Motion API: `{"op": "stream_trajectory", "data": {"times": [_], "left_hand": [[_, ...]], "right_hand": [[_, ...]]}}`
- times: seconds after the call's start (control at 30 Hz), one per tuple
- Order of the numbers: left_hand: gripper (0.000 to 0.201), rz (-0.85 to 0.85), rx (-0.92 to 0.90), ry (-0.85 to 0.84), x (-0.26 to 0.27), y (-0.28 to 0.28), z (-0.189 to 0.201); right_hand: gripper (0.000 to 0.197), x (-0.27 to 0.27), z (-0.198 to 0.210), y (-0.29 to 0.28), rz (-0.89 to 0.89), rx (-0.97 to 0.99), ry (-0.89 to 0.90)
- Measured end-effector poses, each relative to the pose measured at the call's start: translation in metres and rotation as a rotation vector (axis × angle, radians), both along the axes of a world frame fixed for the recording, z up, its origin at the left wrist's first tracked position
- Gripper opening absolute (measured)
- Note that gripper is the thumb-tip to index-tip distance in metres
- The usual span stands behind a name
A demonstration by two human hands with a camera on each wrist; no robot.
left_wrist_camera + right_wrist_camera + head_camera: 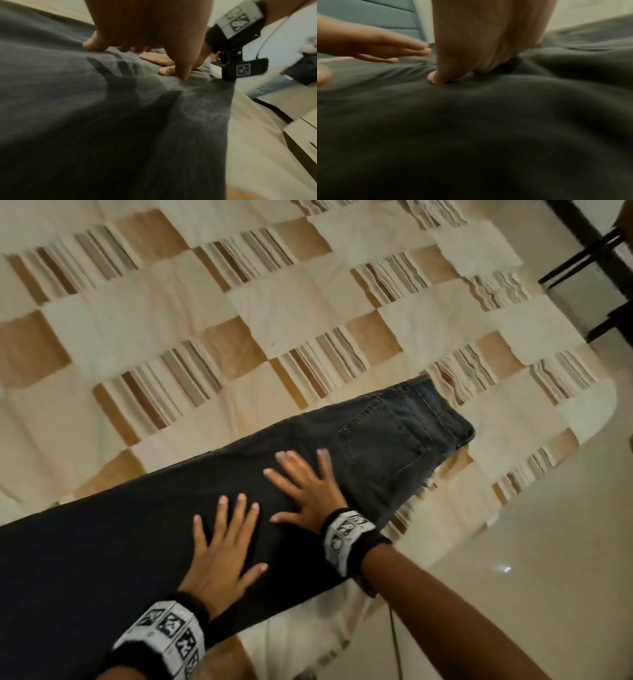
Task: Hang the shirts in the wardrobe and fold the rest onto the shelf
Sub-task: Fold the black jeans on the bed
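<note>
A pair of dark grey jeans [144, 529] lies flat across a bed, folded lengthwise, waistband and back pocket [383, 440] toward the upper right, legs running off the left edge. My left hand [222, 546] presses flat on the thigh part with fingers spread. Beside it, my right hand [305, 487] lies flat too, fingers spread, just below the pocket. The left wrist view has my left hand [145, 44] on the grey denim [102, 121] with the right hand beyond it. In the right wrist view my right hand [481, 54] presses the denim [488, 128].
The bed carries a cream, tan and striped patchwork cover [239, 302]. Its edge runs down the right, with a pale glossy floor [513, 559] beyond. Dark furniture legs [589, 258] stand at the top right. A thin cable [394, 642] hangs by the bed edge.
</note>
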State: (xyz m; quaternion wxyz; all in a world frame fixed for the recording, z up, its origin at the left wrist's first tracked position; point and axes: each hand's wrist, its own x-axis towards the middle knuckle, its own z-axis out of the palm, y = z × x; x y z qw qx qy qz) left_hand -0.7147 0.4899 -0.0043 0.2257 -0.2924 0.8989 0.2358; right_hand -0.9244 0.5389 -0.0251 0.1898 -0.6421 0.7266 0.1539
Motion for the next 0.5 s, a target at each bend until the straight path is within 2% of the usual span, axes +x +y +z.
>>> {"op": "stream_trajectory", "data": {"times": [0.07, 0.13, 0.2, 0.27, 0.4, 0.47, 0.5], "left_hand": [[0.082, -0.081, -0.025, -0.001, -0.043, 0.013, -0.001], [0.08, -0.048, -0.019, -0.014, -0.077, 0.016, -0.008], [0.089, 0.022, -0.005, -0.05, -0.106, 0.012, -0.01], [0.103, 0.078, -0.027, -0.036, -0.136, 0.006, -0.01], [0.111, 0.115, -0.051, -0.012, -0.18, 0.006, -0.014], [0.115, 0.125, -0.08, -0.03, -0.191, 0.009, -0.019], [0.117, 0.126, -0.093, -0.04, -0.193, 0.012, -0.022]], "right_hand": [[0.082, -0.068, 0.002, 0.04, -0.094, 0.07, 0.028], [0.08, -0.122, 0.014, 0.071, -0.163, 0.09, 0.057], [0.083, -0.167, 0.026, 0.083, -0.254, -0.042, 0.071], [0.087, -0.208, 0.035, 0.085, -0.453, -0.173, 0.101], [0.091, -0.283, 0.043, 0.074, -0.883, -0.227, -0.131], [0.09, -0.294, 0.039, 0.063, -0.941, -0.191, -0.203], [0.079, -0.296, 0.037, 0.059, -0.947, -0.159, -0.233]]}}
